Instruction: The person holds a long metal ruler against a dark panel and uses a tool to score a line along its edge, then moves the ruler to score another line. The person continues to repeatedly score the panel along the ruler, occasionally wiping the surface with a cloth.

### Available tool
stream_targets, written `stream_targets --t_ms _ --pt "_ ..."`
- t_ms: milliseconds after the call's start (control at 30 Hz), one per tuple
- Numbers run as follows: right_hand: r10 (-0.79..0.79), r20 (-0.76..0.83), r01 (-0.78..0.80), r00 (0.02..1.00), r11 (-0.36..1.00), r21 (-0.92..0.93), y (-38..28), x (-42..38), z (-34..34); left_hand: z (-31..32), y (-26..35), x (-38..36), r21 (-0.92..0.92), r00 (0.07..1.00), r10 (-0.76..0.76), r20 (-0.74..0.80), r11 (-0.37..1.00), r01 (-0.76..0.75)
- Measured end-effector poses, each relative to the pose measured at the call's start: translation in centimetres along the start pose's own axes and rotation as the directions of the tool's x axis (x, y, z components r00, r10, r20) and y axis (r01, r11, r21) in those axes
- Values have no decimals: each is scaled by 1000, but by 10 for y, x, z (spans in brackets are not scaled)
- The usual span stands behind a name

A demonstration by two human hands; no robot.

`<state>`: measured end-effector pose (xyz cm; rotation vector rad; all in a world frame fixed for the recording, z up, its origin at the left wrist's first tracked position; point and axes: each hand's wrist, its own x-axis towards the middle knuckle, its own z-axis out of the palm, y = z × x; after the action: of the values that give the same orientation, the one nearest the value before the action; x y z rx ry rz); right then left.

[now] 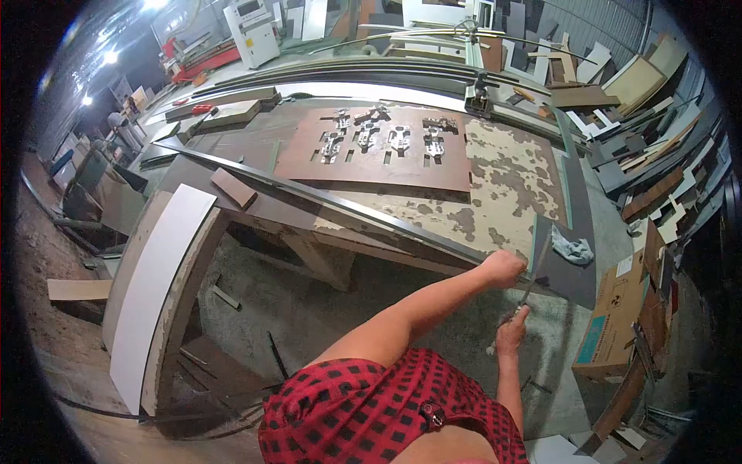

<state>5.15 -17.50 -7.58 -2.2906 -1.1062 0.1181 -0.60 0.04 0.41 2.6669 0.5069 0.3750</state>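
My left hand is closed at the near right end of a long metal strip, which lies diagonally along the worktable's front edge. Just below and to the right of it, my right hand is wrapped round the handle of a long-bladed hand tool. Its narrow grey blade points up and away, past the strip's end at the table edge. On the table behind the strip lies a brown panel with rectangular cutouts, and several metal hinges rest on it.
A crumpled pale cloth lies right of my hands. A cardboard box stands by the table's right corner. A white board rests on the left arm of the table, near a small brown block. Offcuts are heaped at right.
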Motion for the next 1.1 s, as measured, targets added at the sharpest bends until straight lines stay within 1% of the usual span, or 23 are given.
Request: stream_targets --t_ms 67,100,167,200,267,367,433,500,567,600,667,700,767,800,833,900,933,1033,1067,1100 --pt "-49 -15 49 999 999 -1 3 1 2 -3 1 -1 -12 1000 7 -9 1000 -7" --pt "-49 -16 49 999 999 0 1 1 0 -1 1 0 0 1000 0 0 1000 0" --pt "-15 56 8 998 992 129 -2 2 -5 2 0 2 12 1000 -6 7 1000 6" --pt "-17 55 9 998 991 130 2 2 -2 1 -1 2 6 1000 -5 19 1000 5" --pt "-23 16 23 1000 999 -44 11 2 5 1 -1 2 2 1000 -8 29 1000 8" --pt "-22 -8 21 1000 997 -68 -3 0 -4 1 -2 2 8 1000 1 6 1000 -1" --pt "-37 -26 36 999 998 -61 8 1 7 4 -3 3 -1 1000 14 -3 1000 -14" --pt "-50 -45 48 998 997 -55 10 1 10 8 -3 2 -16 999 -15 -37 1000 15" --pt "107 150 -114 983 993 39 -2 2 -4 10 -6 4 -25 1000 -20 -16 1000 19" --pt "96 155 -103 983 994 42 6 3 2 12 -6 5 -23 1000 -10 -26 1000 9" --pt "-42 4 42 999 998 48 25 5 19 15 -7 6 -13 999 -2 -34 1000 2" --pt "-56 11 56 998 997 56 15 4 12 17 -10 6 -4 999 16 -38 1000 -16" --pt "89 151 -99 985 993 62 -20 1 -17 7 -4 3 -16 999 -32 -25 999 31" --pt "-6 19 4 1000 993 119 -11 -2 -7 7 -2 2 -14 1000 -20 -20 1000 20" --pt "-19 29 15 999 992 127 -8 -3 -4 8 -3 3 -9 1000 -7 -17 1000 7" --pt "-60 -3 60 998 990 125 -7 -3 -3 9 -6 3 -4 999 -12 -30 1000 12" --pt "123 184 -149 975 980 133 -26 -1 -19 6 -7 4 -2 1000 -4 -18 1000 4" --pt "125 246 -156 961 982 106 -34 0 -27 12 -6 4 -7 1000 -10 -16 1000 10" --pt "121 249 -151 961 983 104 -26 1 -20 13 -6 4 -24 1000 -4 -28 1000 4" --pt "34 149 -47 988 995 86 -11 2 -7 11 -5 3 -42 999 1 -40 999 -2"
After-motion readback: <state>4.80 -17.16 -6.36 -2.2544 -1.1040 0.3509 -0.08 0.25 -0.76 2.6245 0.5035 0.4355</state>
